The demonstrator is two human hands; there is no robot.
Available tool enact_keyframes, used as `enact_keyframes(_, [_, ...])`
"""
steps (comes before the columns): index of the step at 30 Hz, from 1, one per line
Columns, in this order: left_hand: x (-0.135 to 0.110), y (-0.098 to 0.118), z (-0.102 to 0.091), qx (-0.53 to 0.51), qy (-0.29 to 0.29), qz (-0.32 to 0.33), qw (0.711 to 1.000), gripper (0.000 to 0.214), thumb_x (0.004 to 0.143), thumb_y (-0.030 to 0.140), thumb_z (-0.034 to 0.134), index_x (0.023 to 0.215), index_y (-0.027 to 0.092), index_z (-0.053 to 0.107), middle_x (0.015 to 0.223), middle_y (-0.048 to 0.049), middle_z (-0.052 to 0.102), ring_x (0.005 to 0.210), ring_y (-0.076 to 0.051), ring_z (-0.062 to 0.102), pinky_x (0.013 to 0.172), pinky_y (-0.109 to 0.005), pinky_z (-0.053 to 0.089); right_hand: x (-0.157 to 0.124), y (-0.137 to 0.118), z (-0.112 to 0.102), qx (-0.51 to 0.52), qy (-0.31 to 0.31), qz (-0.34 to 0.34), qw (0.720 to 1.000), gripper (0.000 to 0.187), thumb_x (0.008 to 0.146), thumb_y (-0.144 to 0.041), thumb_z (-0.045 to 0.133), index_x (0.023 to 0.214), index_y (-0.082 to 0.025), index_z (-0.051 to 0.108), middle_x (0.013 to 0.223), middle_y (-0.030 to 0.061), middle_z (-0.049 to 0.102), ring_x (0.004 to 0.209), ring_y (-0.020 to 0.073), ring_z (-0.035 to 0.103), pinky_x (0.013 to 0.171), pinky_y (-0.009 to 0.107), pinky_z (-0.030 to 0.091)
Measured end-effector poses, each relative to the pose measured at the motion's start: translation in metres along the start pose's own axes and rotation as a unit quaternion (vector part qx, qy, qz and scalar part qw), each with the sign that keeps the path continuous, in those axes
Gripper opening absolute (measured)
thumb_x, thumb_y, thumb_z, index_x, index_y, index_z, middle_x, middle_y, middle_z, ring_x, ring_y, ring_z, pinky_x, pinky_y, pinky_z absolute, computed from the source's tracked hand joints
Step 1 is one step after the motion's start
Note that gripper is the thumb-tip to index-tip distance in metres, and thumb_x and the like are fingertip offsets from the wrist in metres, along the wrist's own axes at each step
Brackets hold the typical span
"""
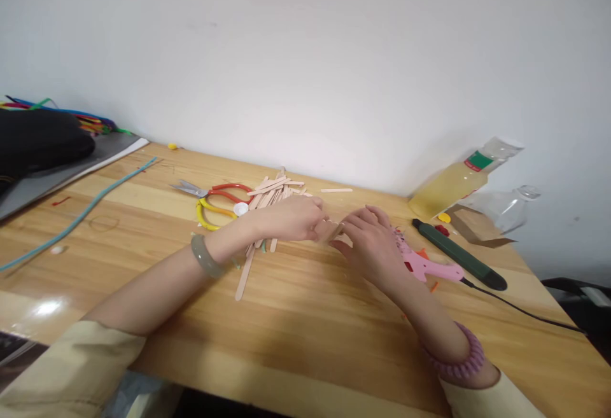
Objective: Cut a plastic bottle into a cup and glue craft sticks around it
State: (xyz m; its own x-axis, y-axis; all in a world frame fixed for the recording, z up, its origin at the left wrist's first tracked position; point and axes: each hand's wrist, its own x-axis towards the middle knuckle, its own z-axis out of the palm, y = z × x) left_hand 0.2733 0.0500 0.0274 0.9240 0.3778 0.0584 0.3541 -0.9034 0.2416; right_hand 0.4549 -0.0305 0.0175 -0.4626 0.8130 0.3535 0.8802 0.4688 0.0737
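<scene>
Both my hands meet over the middle of the wooden table [305, 341]. Between them is a short wooden craft stick [336, 232], slightly blurred. My left hand [296, 217] pinches its left side with the fingers closed. The fingers of my right hand [370, 240] close on its right end. A heap of craft sticks [270, 195] lies partly hidden behind my left hand and wrist. Just right of my right hand lies a pink glue gun [429, 269], its front part covered by the hand.
Scissors [214, 198] with red and yellow handles lie left of the heap. At right are a dark green pen-like tool [458, 252], a bottle of yellow liquid [449, 186], a clear bottle [510, 208] and a black cord [525, 316]. A blue pipe cleaner [90, 214] crosses the left side.
</scene>
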Motion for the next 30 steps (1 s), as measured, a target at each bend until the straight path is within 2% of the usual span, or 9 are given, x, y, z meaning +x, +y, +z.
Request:
enact_keyframes(5, [0.001,0.002,0.002,-0.040,0.007,-0.007,0.999,0.012,0.077,0.022,0.055,0.068,0.016,0.059,0.072,-0.0029,0.056,0.074,-0.017,0.058,0.064,-0.025,0.040,0.002,-0.001,-0.001,0.027,-0.026,0.019,0.999,0.011,0.072,-0.021,0.070,0.067,-0.020,0.060,0.068,0.0019,0.067,0.076,0.0198,0.057,0.090,0.041,0.036])
enact_keyframes(12, [0.002,0.000,0.006,-0.054,0.018,0.015,0.998,0.008,0.077,0.018,0.055,0.071,0.016,0.061,0.076,-0.0037,0.057,0.077,-0.016,0.055,0.065,-0.023,0.039,0.005,-0.002,0.000,0.036,-0.038,0.026,0.998,0.014,0.071,-0.017,0.068,0.062,-0.019,0.059,0.064,0.0009,0.067,0.074,0.0188,0.058,0.094,0.041,0.033])
enact_keyframes(16, [0.002,0.000,0.004,-0.062,0.013,0.003,0.998,0.008,0.077,0.018,0.056,0.072,0.015,0.062,0.075,-0.0038,0.056,0.077,-0.017,0.055,0.067,-0.024,0.040,0.007,-0.003,-0.001,0.026,-0.057,0.025,0.998,0.015,0.072,-0.015,0.066,0.059,-0.019,0.058,0.061,0.0006,0.066,0.072,0.0177,0.058,0.097,0.040,0.031])
enact_keyframes(22, [0.002,-0.001,-0.001,-0.076,-0.014,0.018,0.997,0.007,0.077,0.022,0.060,0.078,0.015,0.061,0.079,-0.0039,0.059,0.087,-0.019,0.055,0.072,-0.025,0.040,0.007,-0.003,-0.010,0.024,-0.092,0.030,0.995,0.010,0.074,-0.021,0.066,0.066,-0.019,0.061,0.070,0.0023,0.068,0.081,0.0206,0.058,0.096,0.042,0.030])
enact_keyframes(25, [0.000,-0.003,-0.003,-0.076,-0.003,0.003,0.997,0.026,0.072,0.028,0.066,0.094,0.015,0.059,0.092,-0.0054,0.060,0.089,-0.020,0.056,0.072,-0.026,0.040,0.005,-0.003,-0.013,0.037,-0.095,0.033,0.994,0.009,0.074,-0.027,0.068,0.072,-0.019,0.062,0.078,0.0033,0.069,0.086,0.0224,0.058,0.097,0.045,0.029])
enact_keyframes(27, [-0.001,-0.004,-0.004,-0.077,0.002,-0.009,0.997,0.031,0.073,0.031,0.065,0.099,0.016,0.058,0.096,-0.0060,0.060,0.087,-0.020,0.056,0.072,-0.026,0.041,0.004,-0.003,-0.014,0.049,-0.092,0.041,0.994,0.009,0.076,-0.027,0.067,0.074,-0.019,0.063,0.079,0.0034,0.069,0.087,0.0220,0.057,0.099,0.045,0.027])
enact_keyframes(30, [-0.002,-0.004,-0.005,-0.076,-0.002,0.006,0.997,0.017,0.079,0.030,0.059,0.088,0.015,0.061,0.092,-0.0060,0.062,0.086,-0.019,0.057,0.073,-0.026,0.040,0.004,-0.003,-0.013,0.062,-0.080,0.041,0.994,0.007,0.079,-0.024,0.064,0.073,-0.020,0.064,0.075,0.0022,0.068,0.085,0.0202,0.058,0.100,0.044,0.026])
